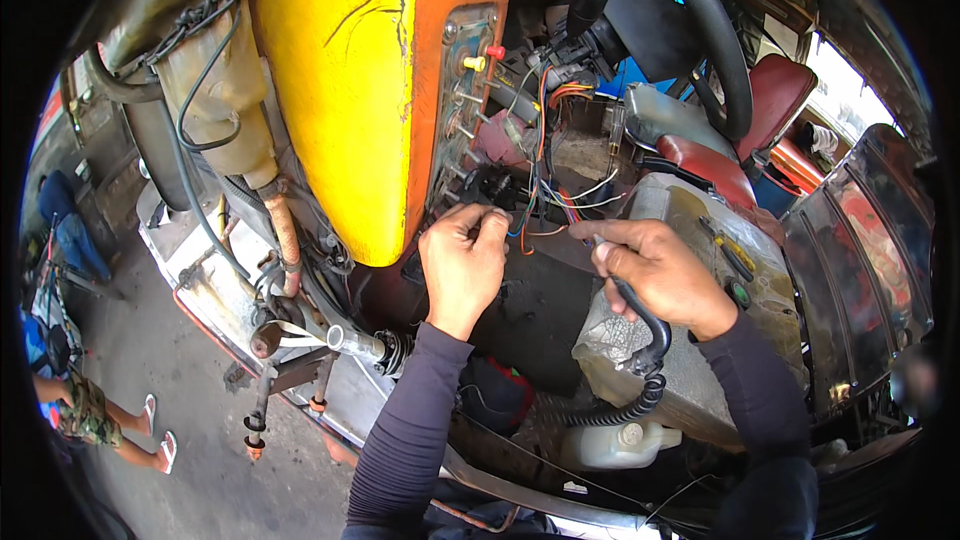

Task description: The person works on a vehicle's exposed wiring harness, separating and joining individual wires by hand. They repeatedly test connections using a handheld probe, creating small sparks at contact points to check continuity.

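My left hand is closed, pinching a thin wire at the lower end of a loose bundle of coloured wires hanging below the steering column. My right hand grips a black-handled tool with a coiled cord, its index finger beside the wire ends; the tool's tip is hard to make out. Left of the wires stands an orange panel with toggle switches and red and yellow knobs, joined to a yellow cowl. A worn padded cover lies under my right hand.
A steering wheel, red seats and a small yellow-black tool are at the right. A jug sits low. A translucent tank and metal frame edges are at left. Two other people are out on the pavement.
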### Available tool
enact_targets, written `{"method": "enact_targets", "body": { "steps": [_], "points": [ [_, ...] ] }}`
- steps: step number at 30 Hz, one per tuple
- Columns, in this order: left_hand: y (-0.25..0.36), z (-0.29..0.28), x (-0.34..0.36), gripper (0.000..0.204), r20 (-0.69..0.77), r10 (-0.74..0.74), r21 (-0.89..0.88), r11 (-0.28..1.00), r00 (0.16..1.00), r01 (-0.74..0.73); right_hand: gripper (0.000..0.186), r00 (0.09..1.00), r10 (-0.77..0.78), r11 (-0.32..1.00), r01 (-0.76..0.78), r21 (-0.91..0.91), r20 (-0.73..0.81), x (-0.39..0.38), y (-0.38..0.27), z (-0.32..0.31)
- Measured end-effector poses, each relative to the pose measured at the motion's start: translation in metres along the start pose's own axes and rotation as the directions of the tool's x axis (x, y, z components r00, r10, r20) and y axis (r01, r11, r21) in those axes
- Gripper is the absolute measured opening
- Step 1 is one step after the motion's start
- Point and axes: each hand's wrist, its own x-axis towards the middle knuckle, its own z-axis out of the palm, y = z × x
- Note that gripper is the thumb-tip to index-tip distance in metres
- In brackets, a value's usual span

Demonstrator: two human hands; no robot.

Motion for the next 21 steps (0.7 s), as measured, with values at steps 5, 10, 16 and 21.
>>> {"method": "enact_targets", "body": {
  "steps": [5, 10, 16, 21],
  "points": [
    [0.002, 0.001, -0.001, 0.022, -0.016, 0.014, 0.02, 1.0, 1.0, -0.013, 0.049, 0.997, 0.069, 0.987, -0.065, 0.148, -0.017, 0.011, 0.002, 0.013],
    [0.002, 0.003, -0.003, 0.019, -0.026, 0.022, 0.009, 1.0, 0.999, -0.021, 0.057, 0.998, 0.021, 0.987, -0.013, 0.157, -0.051, 0.027, 0.006, 0.013],
    [-0.001, 0.006, -0.003, 0.016, -0.07, 0.036, -0.049, 0.998, 0.997, -0.039, 0.058, 0.999, 0.016, 0.98, -0.009, 0.201, -0.032, 0.019, 0.009, 0.006],
    [0.004, 0.005, -0.005, 0.016, -0.07, 0.009, -0.062, 0.998, 0.998, -0.013, 0.045, 0.999, 0.045, 0.977, -0.041, 0.207, -0.012, 0.027, 0.011, 0.01]
  ]
}}
